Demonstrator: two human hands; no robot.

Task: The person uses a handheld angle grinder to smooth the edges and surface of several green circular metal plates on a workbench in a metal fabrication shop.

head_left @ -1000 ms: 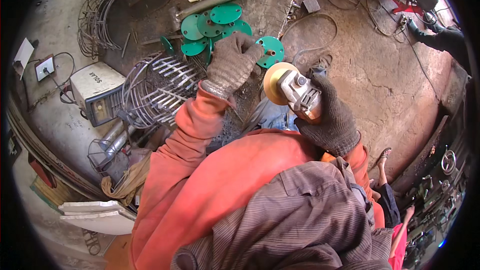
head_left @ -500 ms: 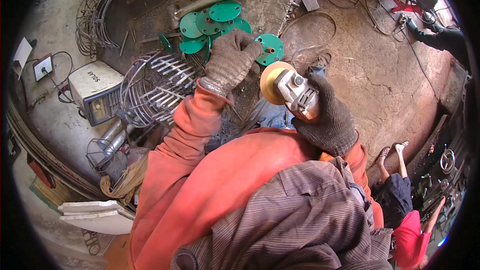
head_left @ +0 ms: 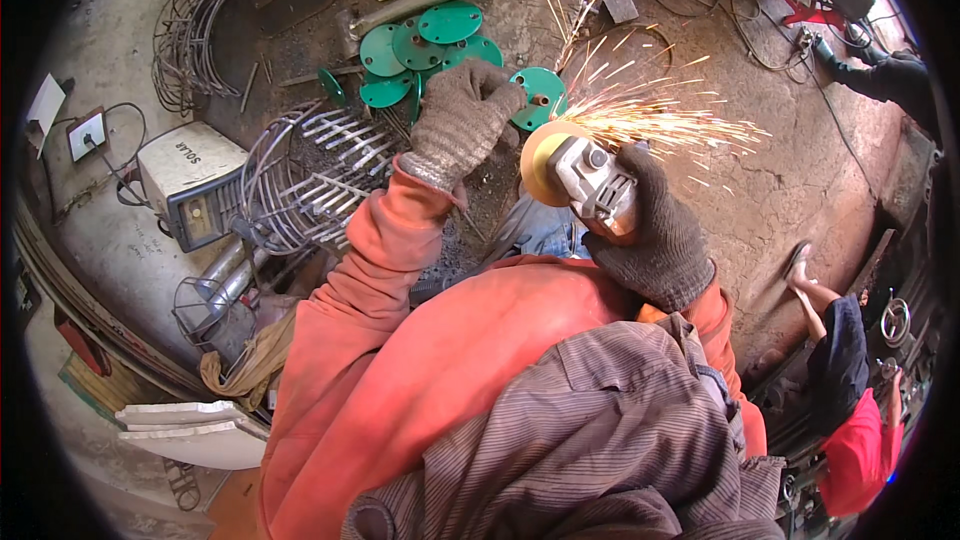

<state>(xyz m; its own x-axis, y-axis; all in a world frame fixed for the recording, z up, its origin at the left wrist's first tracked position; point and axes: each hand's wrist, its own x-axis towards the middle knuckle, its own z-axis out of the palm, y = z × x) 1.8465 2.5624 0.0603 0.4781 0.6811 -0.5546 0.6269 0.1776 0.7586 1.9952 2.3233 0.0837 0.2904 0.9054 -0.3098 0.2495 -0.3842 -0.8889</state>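
My right hand point(head_left: 655, 230), in a dark knitted glove, is closed around an angle grinder point(head_left: 598, 180). Its yellowish disc point(head_left: 541, 162) meets the near edge of a round green plate point(head_left: 538, 90), and sparks point(head_left: 640, 120) fan out to the right. That plate has small holes and a brown stub at its middle. My left hand point(head_left: 465, 112), also gloved, pinches the plate's left edge and holds it up. Just beyond this hand lies a loose pile of similar green plates point(head_left: 410, 45). The left fingertips are partly hidden by the glove's bulk.
A metal pipe point(head_left: 440, 2) lies behind the pile. Left are a wire-and-bar rack point(head_left: 335, 155), a white boxed machine point(head_left: 195, 180) and coiled rods point(head_left: 190, 50). Cables point(head_left: 740, 10) cross the floor at upper right. A person in a red shirt point(head_left: 855, 450) is at lower right; another person's arm point(head_left: 880, 75) shows above.
Sparks now spray from the grinder's disc, where none flew before. My hands have hardly moved. The person in red has shifted to the right.
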